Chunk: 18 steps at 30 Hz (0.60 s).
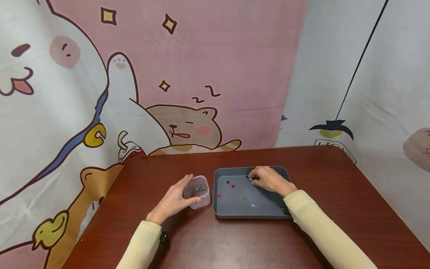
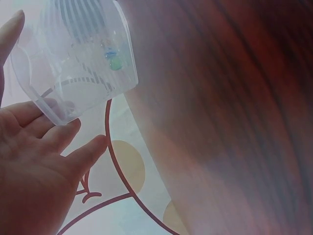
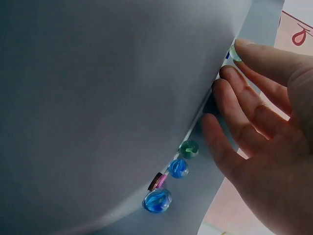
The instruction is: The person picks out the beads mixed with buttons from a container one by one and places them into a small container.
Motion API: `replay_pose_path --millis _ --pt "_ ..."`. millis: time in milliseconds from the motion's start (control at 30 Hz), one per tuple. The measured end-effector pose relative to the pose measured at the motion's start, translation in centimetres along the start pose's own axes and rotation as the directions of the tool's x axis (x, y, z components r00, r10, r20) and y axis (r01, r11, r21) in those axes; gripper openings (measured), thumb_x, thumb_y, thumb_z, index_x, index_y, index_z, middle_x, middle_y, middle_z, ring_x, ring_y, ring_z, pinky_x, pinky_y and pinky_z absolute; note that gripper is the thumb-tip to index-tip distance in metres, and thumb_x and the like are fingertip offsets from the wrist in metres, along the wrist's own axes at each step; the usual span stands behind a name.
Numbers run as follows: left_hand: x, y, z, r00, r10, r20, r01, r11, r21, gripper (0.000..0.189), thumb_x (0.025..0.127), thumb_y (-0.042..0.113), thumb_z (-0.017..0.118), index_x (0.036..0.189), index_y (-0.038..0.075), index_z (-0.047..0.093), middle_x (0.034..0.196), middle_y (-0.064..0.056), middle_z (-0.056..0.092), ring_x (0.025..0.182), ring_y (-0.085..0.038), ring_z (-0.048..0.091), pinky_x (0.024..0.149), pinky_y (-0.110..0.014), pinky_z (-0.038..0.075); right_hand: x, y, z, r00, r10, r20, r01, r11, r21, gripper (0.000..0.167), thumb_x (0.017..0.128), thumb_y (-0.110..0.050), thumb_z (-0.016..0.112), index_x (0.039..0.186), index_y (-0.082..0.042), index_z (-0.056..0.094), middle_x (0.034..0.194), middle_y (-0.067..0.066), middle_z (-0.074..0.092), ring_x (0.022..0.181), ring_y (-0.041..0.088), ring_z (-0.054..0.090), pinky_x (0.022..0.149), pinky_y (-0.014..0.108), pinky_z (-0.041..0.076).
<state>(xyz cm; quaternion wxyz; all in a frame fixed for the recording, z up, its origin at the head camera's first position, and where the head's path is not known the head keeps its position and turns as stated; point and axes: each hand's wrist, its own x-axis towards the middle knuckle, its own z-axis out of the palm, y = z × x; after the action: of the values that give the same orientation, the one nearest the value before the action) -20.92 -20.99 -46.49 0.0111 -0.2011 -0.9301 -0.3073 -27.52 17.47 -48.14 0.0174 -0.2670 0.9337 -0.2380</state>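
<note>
In the head view my left hand (image 1: 174, 201) holds a clear plastic container (image 1: 205, 201), thumb at its near side and fingers along its left wall. Several marbles (image 1: 200, 188) lie inside it; the left wrist view shows a green marble (image 2: 115, 63) through the wall. My right hand (image 1: 267, 179) reaches into the far part of a grey tray (image 1: 231, 213). Between thumb and index finger it pinches a clear, greenish marble (image 3: 235, 53); the other fingers are bent and hold nothing. A blue piece (image 1: 247, 176) lies right beside the fingertips.
Small red discs (image 1: 233, 186), a brown disc (image 1: 228, 182), a green ring (image 1: 245, 198), a cyan ring (image 1: 253, 205) and a magenta ring (image 1: 256, 206) lie in the tray. Blue marbles (image 3: 157, 200) and a green marble (image 3: 189, 149) lie below the right hand in its wrist view. The brown table (image 1: 161, 164) meets a printed curtain (image 1: 255, 93).
</note>
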Motion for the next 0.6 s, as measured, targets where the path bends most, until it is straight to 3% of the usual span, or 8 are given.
replay_pose_path --millis 600 --pt "-0.01 -0.45 0.17 1.000 0.004 -0.016 -0.004 1.000 0.012 0.093 0.085 0.049 0.084 0.158 0.007 0.042 0.161 -0.022 0.040 0.143 -0.038 0.046 0.110 -0.057 0.043 -0.03 -0.34 -0.64 1.000 0.008 -0.026 -0.007 0.999 0.037 0.017 0.095 -0.008 0.075 0.111 -0.004 0.078 0.107 0.005 0.072 0.094 0.019 0.067 0.082 0.041 0.057"
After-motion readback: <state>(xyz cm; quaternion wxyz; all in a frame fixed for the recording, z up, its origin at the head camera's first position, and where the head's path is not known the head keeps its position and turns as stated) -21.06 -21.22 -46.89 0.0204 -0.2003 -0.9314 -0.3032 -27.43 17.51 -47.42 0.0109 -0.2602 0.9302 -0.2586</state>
